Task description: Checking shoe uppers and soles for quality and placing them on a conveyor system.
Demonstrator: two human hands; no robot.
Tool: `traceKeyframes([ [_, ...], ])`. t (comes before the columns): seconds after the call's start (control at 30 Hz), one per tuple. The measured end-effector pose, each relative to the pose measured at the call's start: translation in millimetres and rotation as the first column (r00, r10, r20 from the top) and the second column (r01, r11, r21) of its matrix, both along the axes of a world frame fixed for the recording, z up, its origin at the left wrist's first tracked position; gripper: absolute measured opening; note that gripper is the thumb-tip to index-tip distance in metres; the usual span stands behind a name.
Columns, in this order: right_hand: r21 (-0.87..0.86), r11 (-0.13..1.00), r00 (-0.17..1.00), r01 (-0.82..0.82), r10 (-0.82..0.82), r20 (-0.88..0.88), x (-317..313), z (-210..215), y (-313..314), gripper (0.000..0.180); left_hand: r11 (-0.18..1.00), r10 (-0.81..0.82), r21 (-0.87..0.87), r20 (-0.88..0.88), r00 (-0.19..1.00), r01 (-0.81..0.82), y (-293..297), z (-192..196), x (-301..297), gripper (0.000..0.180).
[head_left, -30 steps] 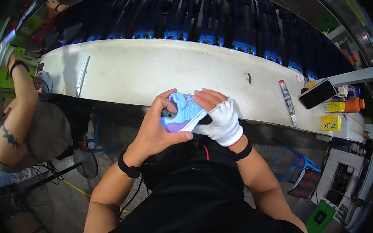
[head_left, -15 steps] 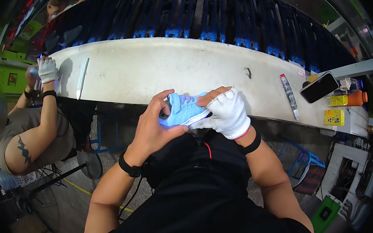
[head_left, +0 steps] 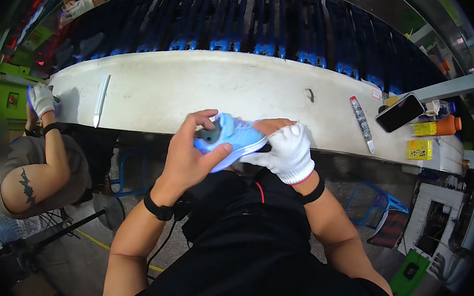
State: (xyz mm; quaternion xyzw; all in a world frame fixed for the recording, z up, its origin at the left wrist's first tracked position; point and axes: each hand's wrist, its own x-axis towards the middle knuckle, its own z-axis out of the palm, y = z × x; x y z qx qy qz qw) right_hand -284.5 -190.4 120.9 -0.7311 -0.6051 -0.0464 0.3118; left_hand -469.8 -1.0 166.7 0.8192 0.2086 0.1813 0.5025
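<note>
A small light-blue shoe is held between my two hands at the near edge of the white bench. Bare and curled round the heel end, my left hand has its thumb pressed on the shoe's side and its fingers at the collar. A dark-grey shape shows in the shoe's opening. My right hand, in a white fingerless glove, grips the toe end from the right. Part of the toe is hidden by those fingers.
A white pen-like tool lies at left, a patterned red-tipped one at right. Beside it are a phone, a yellow box and an orange bottle. Blue-ended conveyor slats run behind. A co-worker's gloved hand is at far left.
The shoe has tilted and turned, so its opening and the grey inside show more. Both hands shifted slightly left with it. The co-worker's hand moved lower, to the left.
</note>
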Motion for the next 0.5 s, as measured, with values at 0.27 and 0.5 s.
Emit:
traceKeyframes([
  [0.27,0.286,0.944,0.953,0.166,-0.079,-0.294,10.1,14.7,-49.9,0.109,0.91,0.004,-0.388,0.353,0.936,0.143,21.4,-2.2,35.5,0.018],
  [0.5,0.216,0.938,0.932,0.271,-0.199,-0.304,11.3,21.6,-54.9,0.101,0.968,0.238,-0.104,0.113,0.965,-0.227,98.8,-96.9,40.8,0.032],
])
